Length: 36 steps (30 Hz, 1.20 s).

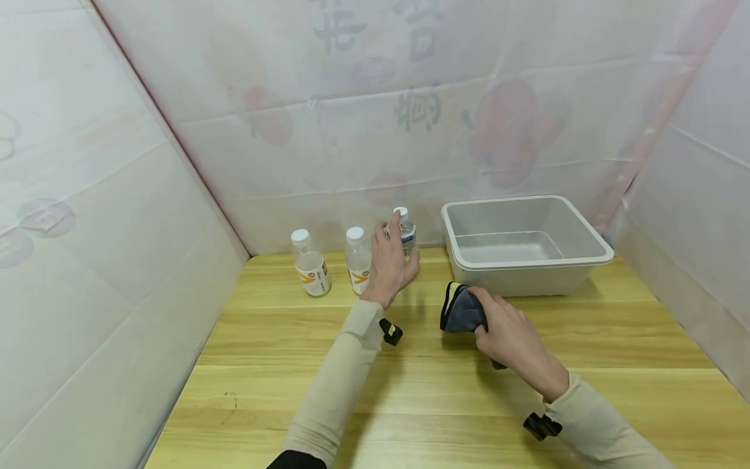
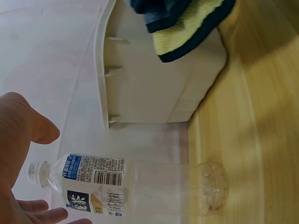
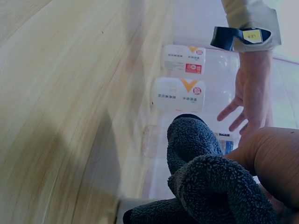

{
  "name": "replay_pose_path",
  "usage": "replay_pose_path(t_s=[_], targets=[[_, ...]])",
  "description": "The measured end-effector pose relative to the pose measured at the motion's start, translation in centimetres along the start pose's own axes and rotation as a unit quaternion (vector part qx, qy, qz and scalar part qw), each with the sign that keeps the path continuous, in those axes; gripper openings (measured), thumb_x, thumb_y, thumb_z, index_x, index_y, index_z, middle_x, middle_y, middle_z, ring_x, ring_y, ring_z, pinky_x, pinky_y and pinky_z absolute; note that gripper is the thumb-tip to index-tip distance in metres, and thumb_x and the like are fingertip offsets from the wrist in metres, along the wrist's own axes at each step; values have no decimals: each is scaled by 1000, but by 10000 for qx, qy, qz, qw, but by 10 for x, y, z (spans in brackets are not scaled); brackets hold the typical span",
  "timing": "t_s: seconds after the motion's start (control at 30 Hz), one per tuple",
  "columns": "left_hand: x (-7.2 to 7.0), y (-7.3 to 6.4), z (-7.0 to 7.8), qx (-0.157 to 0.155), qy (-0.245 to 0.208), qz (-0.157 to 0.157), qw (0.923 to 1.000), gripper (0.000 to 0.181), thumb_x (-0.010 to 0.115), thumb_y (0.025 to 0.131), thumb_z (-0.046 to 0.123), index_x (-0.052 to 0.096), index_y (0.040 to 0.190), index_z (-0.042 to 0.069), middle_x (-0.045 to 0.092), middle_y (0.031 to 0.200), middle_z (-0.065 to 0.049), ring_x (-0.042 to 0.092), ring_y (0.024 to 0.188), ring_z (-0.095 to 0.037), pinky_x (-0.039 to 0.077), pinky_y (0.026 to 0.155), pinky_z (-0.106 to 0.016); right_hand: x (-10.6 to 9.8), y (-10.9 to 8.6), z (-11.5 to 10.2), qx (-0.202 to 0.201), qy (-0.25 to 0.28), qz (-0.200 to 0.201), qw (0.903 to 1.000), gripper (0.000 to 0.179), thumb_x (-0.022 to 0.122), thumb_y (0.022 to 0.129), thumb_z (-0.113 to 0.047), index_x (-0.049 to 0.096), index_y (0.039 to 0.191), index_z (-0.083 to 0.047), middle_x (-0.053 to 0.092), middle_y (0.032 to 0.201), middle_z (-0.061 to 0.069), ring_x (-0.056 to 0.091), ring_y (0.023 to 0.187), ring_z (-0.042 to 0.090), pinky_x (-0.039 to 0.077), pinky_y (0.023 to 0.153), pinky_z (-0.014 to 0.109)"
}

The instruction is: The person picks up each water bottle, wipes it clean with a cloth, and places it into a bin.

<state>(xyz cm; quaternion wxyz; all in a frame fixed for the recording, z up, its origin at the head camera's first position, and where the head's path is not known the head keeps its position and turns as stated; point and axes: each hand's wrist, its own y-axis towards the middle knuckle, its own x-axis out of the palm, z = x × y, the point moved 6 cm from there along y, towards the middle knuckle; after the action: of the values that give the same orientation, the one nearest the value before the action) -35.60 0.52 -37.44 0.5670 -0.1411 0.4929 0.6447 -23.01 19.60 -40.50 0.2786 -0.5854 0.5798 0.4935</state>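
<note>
My left hand (image 1: pixel 388 270) reaches to a clear plastic bottle (image 1: pixel 409 237) with a white cap, standing near the back wall. In the left wrist view the thumb and fingers are spread apart at the cap end of this bottle (image 2: pixel 154 186), which has a white and blue label. My right hand (image 1: pixel 514 333) grips a folded grey-blue towel (image 1: pixel 465 312) with dark edging and a yellow side, held over the table in front of the tub. Seen from the right wrist, the bunched towel (image 3: pixel 201 154) covers part of the clear bottle.
Two white-capped bottles with orange and white labels, one at the left (image 1: pixel 313 270) and another (image 1: pixel 356 257) beside my left hand, stand on the wooden table (image 1: pixel 281 384). A light grey tub (image 1: pixel 527 277) sits at the back right. Fabric walls (image 1: pixel 351 156) enclose the table.
</note>
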Motion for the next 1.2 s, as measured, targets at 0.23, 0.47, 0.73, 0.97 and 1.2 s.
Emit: replay_pose_path(t_s=[0.23,0.47,0.73,0.97,1.2], targets=[[2,7,-2,-63,-78,38,9999,79,66,95,26,21,159,15,39,146,-29,54,122,-40,59,91,-46,0,0,-1,-44,71,-14,10000,68,65,76,4,50,142,-3,68,103,25,67,86,40,52,65,55],[3,11,-2,-22,-184,47,9998,77,64,96,25,22,159,15,37,148,-29,54,121,-41,58,89,-52,-1,0,0,-42,73,1,10000,67,64,76,4,50,141,-3,68,102,25,67,85,41,52,63,54],[6,13,-3,-61,-93,-125,9999,75,61,98,26,19,160,19,34,151,-27,53,125,-39,59,91,-46,-2,0,1,-55,73,38,10000,66,65,76,4,51,140,-3,68,102,25,67,86,41,52,64,55],[9,16,-4,-20,-76,-177,9998,77,62,98,24,18,161,18,36,151,-29,55,123,-41,58,92,-46,-3,-1,2,-61,71,40,9999,67,65,75,4,51,140,-3,68,102,26,66,81,38,50,59,50],[15,15,-8,-115,-40,-304,9995,76,64,98,23,19,159,21,38,151,-26,53,127,-39,58,95,-46,-3,-2,0,-133,-10,42,9999,67,66,75,4,52,140,-4,68,105,26,68,89,43,53,67,57]])
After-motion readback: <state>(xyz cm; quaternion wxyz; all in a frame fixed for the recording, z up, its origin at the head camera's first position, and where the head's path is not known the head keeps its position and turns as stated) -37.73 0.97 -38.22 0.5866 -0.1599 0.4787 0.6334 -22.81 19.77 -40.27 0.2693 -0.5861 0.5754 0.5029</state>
